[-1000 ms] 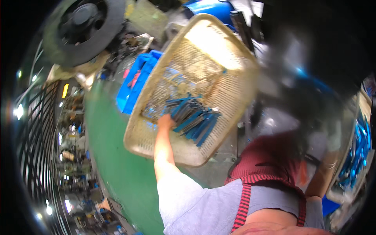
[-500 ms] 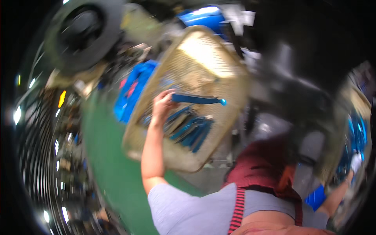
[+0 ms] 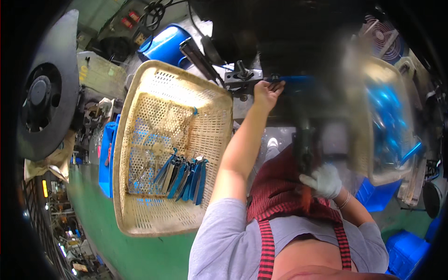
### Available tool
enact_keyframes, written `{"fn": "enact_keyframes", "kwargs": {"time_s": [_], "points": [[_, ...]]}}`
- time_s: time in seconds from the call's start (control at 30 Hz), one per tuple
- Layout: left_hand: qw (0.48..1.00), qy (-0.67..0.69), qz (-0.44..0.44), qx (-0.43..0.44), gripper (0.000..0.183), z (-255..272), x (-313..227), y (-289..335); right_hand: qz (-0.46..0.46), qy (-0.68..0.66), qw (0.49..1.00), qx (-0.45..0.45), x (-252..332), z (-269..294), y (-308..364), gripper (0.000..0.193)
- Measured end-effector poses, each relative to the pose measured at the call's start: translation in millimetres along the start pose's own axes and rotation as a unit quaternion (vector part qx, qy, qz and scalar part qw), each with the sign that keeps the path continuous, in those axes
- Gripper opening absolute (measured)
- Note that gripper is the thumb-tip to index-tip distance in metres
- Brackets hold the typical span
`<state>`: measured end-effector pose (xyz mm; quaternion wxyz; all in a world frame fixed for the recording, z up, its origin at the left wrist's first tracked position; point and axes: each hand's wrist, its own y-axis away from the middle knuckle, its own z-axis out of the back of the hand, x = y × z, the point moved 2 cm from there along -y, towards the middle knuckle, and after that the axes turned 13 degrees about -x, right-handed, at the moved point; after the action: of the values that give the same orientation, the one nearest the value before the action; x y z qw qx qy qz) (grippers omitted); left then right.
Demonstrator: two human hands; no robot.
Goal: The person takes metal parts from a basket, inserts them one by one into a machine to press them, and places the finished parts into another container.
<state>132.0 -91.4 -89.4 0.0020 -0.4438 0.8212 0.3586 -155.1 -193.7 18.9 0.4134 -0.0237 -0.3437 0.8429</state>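
My bare left hand [image 3: 268,94] is closed on the near end of a blue metal strip [image 3: 296,80], holding it beside a metal fixture [image 3: 243,75] on the dark machine. The strip's far end fades into shadow. My right hand [image 3: 326,181], in a white glove, is in front of my red apron, beside a dark upright bar [image 3: 304,144] with a blurred orange lower end [image 3: 306,199]. Whether it touches the bar I cannot tell; its fingers are blurred. To the left, a cream perforated basket [image 3: 122,186] holds a row of blue strips [image 3: 186,179].
Another cream basket [image 3: 368,154] at the right holds many shiny blue pieces [image 3: 389,121]. Beyond the left basket lies a blue drum [image 3: 164,43]. A large grey wheel [image 3: 39,93] stands far left. Blue bins [image 3: 406,252] sit at lower right on a green floor [image 3: 93,205].
My left hand has carried the blue strip from above the left basket rightward to the machine fixture. My right hand has come from the right basket to in front of my apron. The view has turned.
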Motion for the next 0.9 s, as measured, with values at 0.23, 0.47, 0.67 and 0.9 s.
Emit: {"fn": "enact_keyframes", "kwargs": {"time_s": [0.23, 0.47, 0.67, 0.9], "points": [[0.874, -0.298, -0.383, 0.032, 0.052, 66, -29, 44, -0.393, 0.019, 0.91, -0.129, -61, -54, -50, 0.036], [0.289, -0.668, -0.549, -0.411, 0.027, 273, -210, 256, -0.418, 0.012, 0.899, -0.132, -71, -71, -44, 0.041], [0.141, -0.783, -0.28, -0.537, 0.018, 384, -235, 316, -0.338, 0.05, 0.93, -0.135, -75, -66, -37, 0.037], [0.103, -0.794, -0.26, -0.539, 0.025, 385, -231, 301, -0.45, -0.054, 0.862, -0.229, -163, -27, -51, 0.026]]}}
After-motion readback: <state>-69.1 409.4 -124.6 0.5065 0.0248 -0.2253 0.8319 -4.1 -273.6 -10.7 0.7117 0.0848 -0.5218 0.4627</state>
